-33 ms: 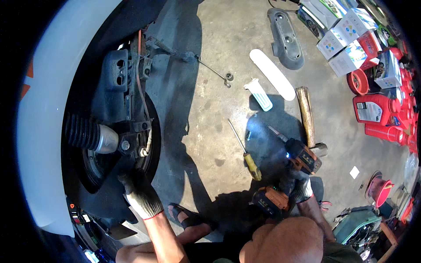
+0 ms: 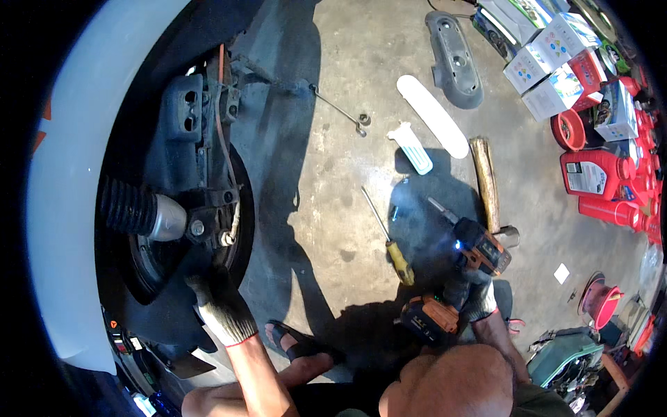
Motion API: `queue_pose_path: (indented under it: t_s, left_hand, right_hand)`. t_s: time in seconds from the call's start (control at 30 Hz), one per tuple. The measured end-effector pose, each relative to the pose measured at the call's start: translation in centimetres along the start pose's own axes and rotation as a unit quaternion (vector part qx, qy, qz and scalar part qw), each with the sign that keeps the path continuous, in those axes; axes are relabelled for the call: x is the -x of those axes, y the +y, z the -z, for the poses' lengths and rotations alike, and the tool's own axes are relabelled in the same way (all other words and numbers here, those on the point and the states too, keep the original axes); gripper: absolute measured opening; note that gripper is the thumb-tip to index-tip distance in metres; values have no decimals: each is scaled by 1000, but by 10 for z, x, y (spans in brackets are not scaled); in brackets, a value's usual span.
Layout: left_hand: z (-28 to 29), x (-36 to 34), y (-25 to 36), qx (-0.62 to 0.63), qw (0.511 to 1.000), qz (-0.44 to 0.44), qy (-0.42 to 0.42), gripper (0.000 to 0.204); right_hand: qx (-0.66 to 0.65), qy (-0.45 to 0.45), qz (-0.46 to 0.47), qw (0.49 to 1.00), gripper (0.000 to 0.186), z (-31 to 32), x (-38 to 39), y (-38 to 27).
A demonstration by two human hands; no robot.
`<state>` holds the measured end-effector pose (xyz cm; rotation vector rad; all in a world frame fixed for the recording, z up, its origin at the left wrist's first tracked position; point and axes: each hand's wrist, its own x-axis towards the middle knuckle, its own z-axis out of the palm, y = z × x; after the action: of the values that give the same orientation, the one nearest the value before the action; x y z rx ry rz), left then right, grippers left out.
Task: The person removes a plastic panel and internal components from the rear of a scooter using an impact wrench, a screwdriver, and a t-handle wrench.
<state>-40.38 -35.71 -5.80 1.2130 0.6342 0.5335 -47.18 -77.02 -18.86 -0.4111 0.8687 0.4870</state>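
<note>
My left hand [image 2: 226,316], in a white and dark work glove, reaches to the underside of a vehicle's wheel hub and brake assembly [image 2: 198,228]. Its fingertips are lost in the dark there, so I cannot see whether they hold anything. Above that hand are a strut with a black ribbed boot [image 2: 130,207] and a thin hose [image 2: 228,156]. My gloved right hand [image 2: 481,300] is wrapped round the grip of an orange and black cordless impact driver [image 2: 481,248]. The driver's lamp is lit, and its bit points up and left over the floor.
On the concrete lie a yellow-handled screwdriver [image 2: 399,264], a wooden-handled hammer [image 2: 486,184], a small bolt [image 2: 394,213], a long wrench [image 2: 338,111], white strips [image 2: 432,117] and a grey plastic cover [image 2: 456,61]. Boxes [image 2: 552,94] and red bottles [image 2: 594,172] stand at right. A white fender [image 2: 66,229] curves along the left.
</note>
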Motion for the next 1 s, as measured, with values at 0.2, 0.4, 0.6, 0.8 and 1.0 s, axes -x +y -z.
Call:
queue_pose_path:
  t_s: [0.2,0.4,0.6,0.8,1.0]
  left_hand:
    - [1,-4,3,-5,1000,8,-19,50]
    - [3,-2,2,6,1000,12,-3,54]
    - [-4,0,3,6,1000,7,-22,52]
    - [-6,2,-1,2,1000,-19,10,50]
    - [-5,4,7,1,995,48,-91,52]
  right_hand:
    - [50,-59,2,997,26,-8,-4,-6]
    - [36,-3,-22,999,19,3,-9,2]
    - [34,20,-2,999,27,-18,0,-2]
    - [44,-10,21,999,26,2,3,-15]
    - [93,42,170,980,28,2,23,-83]
